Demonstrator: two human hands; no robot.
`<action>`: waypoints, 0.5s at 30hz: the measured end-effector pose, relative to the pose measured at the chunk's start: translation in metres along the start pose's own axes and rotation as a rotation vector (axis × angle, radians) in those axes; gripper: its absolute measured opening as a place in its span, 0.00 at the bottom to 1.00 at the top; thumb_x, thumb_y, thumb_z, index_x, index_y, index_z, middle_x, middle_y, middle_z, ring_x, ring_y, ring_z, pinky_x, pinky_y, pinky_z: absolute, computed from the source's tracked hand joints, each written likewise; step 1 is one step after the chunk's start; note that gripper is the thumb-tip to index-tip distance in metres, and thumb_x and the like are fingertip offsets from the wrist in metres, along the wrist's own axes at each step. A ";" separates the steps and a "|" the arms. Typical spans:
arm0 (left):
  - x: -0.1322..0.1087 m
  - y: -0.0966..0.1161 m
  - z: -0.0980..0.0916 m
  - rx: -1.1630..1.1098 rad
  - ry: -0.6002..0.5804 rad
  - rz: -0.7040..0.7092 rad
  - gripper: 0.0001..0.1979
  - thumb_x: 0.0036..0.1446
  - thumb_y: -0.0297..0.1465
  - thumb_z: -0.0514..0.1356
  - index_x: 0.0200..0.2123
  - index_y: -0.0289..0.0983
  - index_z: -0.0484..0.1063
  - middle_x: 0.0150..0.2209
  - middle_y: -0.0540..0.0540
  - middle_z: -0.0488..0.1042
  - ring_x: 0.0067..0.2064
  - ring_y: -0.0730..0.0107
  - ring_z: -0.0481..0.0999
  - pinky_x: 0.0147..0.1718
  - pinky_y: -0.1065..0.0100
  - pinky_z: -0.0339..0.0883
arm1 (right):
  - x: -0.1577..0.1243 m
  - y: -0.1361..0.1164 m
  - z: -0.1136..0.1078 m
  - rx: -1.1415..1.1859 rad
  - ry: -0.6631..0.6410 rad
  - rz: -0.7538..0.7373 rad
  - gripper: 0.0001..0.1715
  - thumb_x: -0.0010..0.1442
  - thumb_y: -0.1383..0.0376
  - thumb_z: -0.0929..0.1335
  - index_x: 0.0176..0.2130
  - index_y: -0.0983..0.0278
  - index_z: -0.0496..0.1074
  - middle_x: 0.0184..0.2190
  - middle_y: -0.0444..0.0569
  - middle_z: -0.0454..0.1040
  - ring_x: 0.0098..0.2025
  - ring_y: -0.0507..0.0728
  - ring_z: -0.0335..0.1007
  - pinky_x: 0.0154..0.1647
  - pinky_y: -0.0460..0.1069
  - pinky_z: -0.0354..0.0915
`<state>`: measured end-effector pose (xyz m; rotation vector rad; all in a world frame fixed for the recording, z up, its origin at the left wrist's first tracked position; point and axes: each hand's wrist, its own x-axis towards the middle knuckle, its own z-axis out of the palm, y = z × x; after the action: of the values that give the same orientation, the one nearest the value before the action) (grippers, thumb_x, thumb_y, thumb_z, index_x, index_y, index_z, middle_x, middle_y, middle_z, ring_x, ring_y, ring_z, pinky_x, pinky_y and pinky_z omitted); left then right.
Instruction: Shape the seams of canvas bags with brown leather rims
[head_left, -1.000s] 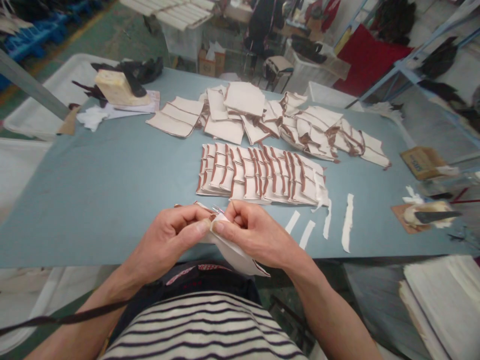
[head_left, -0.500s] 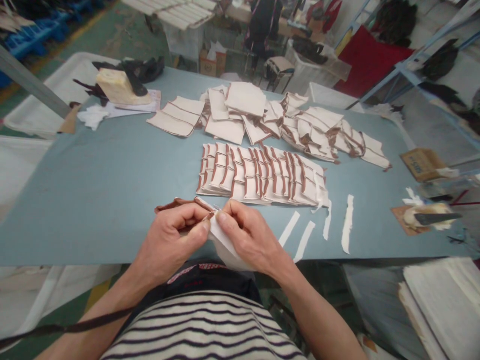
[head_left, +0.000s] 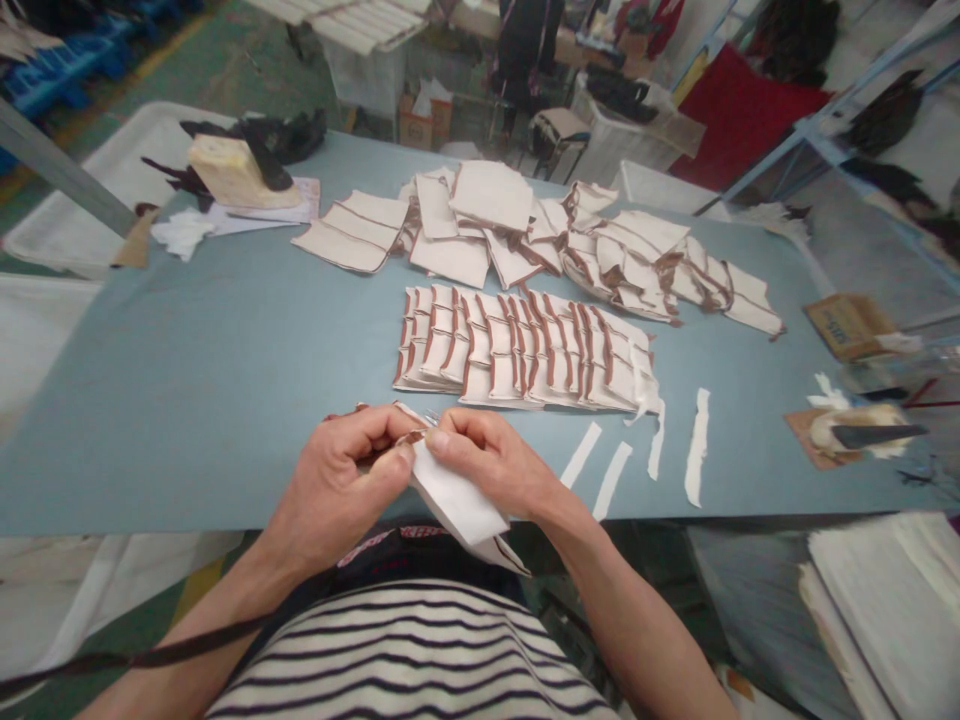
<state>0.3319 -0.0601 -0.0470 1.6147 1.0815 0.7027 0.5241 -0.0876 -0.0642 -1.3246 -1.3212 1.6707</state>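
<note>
Both hands meet close to my body at the table's near edge, pinching one white fabric piece (head_left: 459, 492) with brown edging. My left hand (head_left: 341, 470) is closed on its brown-edged side. My right hand (head_left: 487, 450) pinches the piece near its upper edge, thumb on the white face. A small shiny tip shows between the hands; I cannot make out what it belongs to. The lower end of the piece hangs down past the table edge. Just beyond my hands lies a row of overlapping white pieces with brown edges (head_left: 525, 350).
Behind the row spreads a loose heap of similar pieces (head_left: 491, 200). White strips (head_left: 580, 455) lie right of my hands. A pad with a dark tool (head_left: 862, 435) and a cardboard box (head_left: 847, 325) sit at the right. A foam block (head_left: 232, 172) stands back left on the blue-grey table (head_left: 187, 400).
The white piece has swung out and more of its face shows below my right hand. My hands have shifted slightly; less brown edging shows above the left one.
</note>
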 end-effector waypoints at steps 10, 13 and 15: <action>0.001 -0.010 0.024 0.050 0.127 0.030 0.10 0.58 0.35 0.52 0.25 0.42 0.64 0.22 0.55 0.63 0.25 0.69 0.62 0.26 0.66 0.57 | 0.010 0.019 0.030 -0.365 0.309 -0.326 0.18 0.70 0.55 0.54 0.28 0.57 0.54 0.24 0.41 0.58 0.27 0.55 0.52 0.32 0.52 0.47; 0.002 -0.013 0.027 -0.020 0.145 0.078 0.10 0.60 0.34 0.52 0.26 0.43 0.62 0.23 0.55 0.61 0.25 0.69 0.60 0.26 0.65 0.56 | 0.011 0.018 0.034 -0.333 0.331 -0.301 0.19 0.71 0.55 0.55 0.28 0.56 0.55 0.24 0.41 0.59 0.27 0.55 0.54 0.31 0.52 0.48; 0.003 -0.013 0.028 -0.039 0.162 0.114 0.10 0.61 0.34 0.52 0.26 0.42 0.62 0.23 0.55 0.60 0.26 0.69 0.59 0.27 0.65 0.56 | 0.012 0.017 0.037 -0.226 0.371 -0.318 0.21 0.72 0.53 0.55 0.28 0.56 0.55 0.24 0.41 0.59 0.27 0.55 0.54 0.31 0.52 0.51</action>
<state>0.3532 -0.0688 -0.0685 1.6172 1.0901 0.9383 0.4875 -0.0941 -0.0845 -1.3835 -1.4309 1.0285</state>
